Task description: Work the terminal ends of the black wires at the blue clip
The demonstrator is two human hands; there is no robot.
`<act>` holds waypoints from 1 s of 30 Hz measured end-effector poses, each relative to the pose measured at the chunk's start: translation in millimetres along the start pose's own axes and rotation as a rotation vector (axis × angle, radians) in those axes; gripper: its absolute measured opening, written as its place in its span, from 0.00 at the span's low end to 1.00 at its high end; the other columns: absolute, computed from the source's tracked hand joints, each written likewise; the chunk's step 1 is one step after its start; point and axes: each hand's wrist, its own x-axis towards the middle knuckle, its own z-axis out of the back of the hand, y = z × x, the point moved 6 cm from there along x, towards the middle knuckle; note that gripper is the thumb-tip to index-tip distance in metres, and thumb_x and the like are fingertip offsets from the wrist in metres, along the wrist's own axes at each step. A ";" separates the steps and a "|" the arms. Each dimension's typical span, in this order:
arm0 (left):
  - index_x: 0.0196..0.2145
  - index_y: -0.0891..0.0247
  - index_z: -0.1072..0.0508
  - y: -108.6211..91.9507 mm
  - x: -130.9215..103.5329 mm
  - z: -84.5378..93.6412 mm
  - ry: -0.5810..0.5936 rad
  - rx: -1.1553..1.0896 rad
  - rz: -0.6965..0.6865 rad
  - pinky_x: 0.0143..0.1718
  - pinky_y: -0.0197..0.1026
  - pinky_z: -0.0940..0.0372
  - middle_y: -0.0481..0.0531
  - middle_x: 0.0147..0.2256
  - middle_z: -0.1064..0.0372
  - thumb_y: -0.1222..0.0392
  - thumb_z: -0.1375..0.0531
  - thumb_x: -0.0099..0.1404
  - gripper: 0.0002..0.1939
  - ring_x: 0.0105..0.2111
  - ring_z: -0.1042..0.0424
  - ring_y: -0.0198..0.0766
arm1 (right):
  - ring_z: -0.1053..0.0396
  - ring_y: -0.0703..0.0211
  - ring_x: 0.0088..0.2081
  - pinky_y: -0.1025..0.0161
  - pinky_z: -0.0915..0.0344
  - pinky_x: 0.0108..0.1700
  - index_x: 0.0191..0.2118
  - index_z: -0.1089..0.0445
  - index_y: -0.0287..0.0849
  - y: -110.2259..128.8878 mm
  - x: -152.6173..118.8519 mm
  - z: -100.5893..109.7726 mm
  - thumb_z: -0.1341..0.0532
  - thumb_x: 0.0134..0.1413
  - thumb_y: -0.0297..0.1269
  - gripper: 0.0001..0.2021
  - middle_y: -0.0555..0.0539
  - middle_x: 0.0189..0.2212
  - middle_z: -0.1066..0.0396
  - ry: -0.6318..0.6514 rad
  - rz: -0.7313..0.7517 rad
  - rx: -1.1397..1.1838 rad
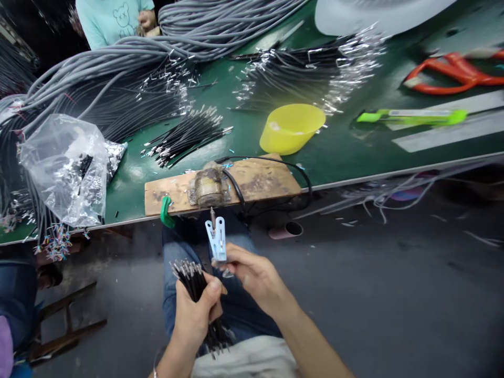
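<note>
My left hand (199,310) is closed round a bundle of short black cables (192,278), whose bare silvery ends point up and away from me. The bundle's other ends hang out below the fist. A light-blue clothespin (217,240) sits on the shaft of a small motor (208,188) fixed to a wooden board (260,181). At the clothespin's near end, my right hand (252,275) has its fingers pinched together. Something small and shiny shows at those fingertips, too unclear to name.
A green clamp (167,211) grips the board at the edge of the green table (338,157). On it are a yellow cup (291,128), cut cables (189,136), a plastic bag (65,163), orange-handled scissors (452,73) and a green knife (413,116). Another person (114,21) is opposite.
</note>
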 end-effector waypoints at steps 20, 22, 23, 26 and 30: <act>0.18 0.61 0.26 -37.9 -30.2 -8.3 -0.423 0.149 -0.413 0.30 0.39 0.36 0.50 0.21 0.35 0.52 0.34 0.50 0.11 0.24 0.36 0.37 | 0.36 0.58 0.26 0.62 0.39 0.28 0.26 0.30 0.44 30.2 -10.5 3.6 0.38 0.45 0.27 0.04 0.49 0.22 0.32 -0.241 0.345 -0.405; 0.19 0.61 0.26 -37.1 -29.8 -7.9 -0.415 0.144 -0.410 0.30 0.40 0.35 0.50 0.21 0.34 0.53 0.34 0.50 0.10 0.24 0.35 0.38 | 0.35 0.58 0.26 0.61 0.39 0.28 0.27 0.28 0.43 29.4 -6.5 5.0 0.38 0.45 0.28 0.03 0.48 0.23 0.30 -0.217 0.299 -0.362; 0.19 0.61 0.26 -35.8 -29.5 -7.3 -0.418 0.143 -0.404 0.32 0.40 0.35 0.50 0.22 0.33 0.54 0.34 0.50 0.10 0.25 0.35 0.38 | 0.35 0.58 0.25 0.61 0.38 0.28 0.26 0.28 0.43 29.4 -5.3 4.2 0.38 0.46 0.28 0.04 0.47 0.22 0.30 -0.198 0.292 -0.351; 0.20 0.62 0.26 -29.4 -28.4 -4.6 -0.423 0.134 -0.377 0.31 0.40 0.35 0.50 0.22 0.33 0.53 0.34 0.50 0.10 0.24 0.34 0.38 | 0.36 0.59 0.23 0.59 0.38 0.29 0.23 0.28 0.43 30.7 -5.4 0.6 0.40 0.49 0.27 0.08 0.48 0.19 0.31 -0.166 0.319 -0.359; 0.21 0.63 0.27 -17.2 -24.1 -4.1 -0.345 0.113 -0.280 0.17 0.35 0.44 0.45 0.14 0.41 0.51 0.35 0.53 0.12 0.15 0.45 0.31 | 0.37 0.60 0.22 0.59 0.38 0.27 0.23 0.28 0.42 36.1 -9.7 -1.8 0.40 0.48 0.25 0.08 0.48 0.19 0.30 -0.195 0.410 -0.433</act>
